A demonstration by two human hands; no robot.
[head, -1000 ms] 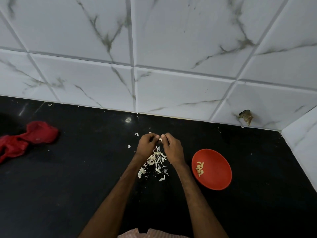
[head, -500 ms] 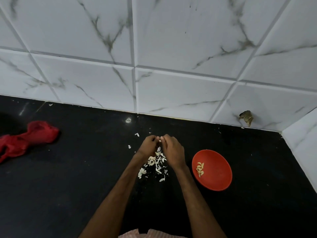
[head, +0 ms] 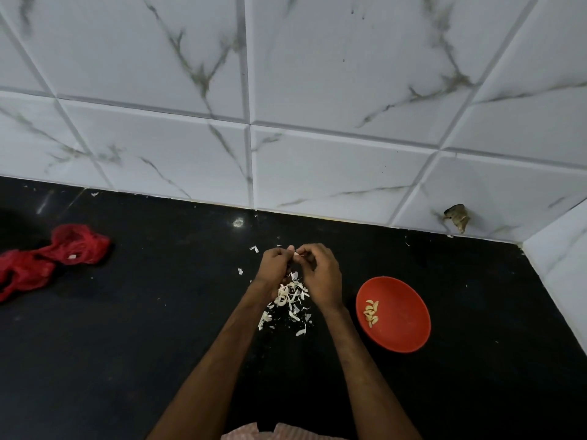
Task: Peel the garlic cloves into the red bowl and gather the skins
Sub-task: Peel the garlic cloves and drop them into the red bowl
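Note:
My left hand (head: 275,265) and my right hand (head: 320,274) meet fingertip to fingertip over the black counter and together pinch a small pale garlic clove (head: 297,254), mostly hidden by the fingers. Below the hands lies a loose pile of white garlic skins (head: 290,299). To the right sits the red bowl (head: 403,328) with several peeled cloves (head: 371,312) near its left side.
A red mesh bag (head: 47,258) lies crumpled at the far left of the black counter (head: 133,328). Stray skin flakes (head: 254,248) are scattered behind the hands. White marbled wall tiles (head: 317,173) rise behind, with a side wall (head: 559,274) at the right.
Both hands stayed over the skin pile, their fingertips working closer together on the clove. The bowl and bag have not moved.

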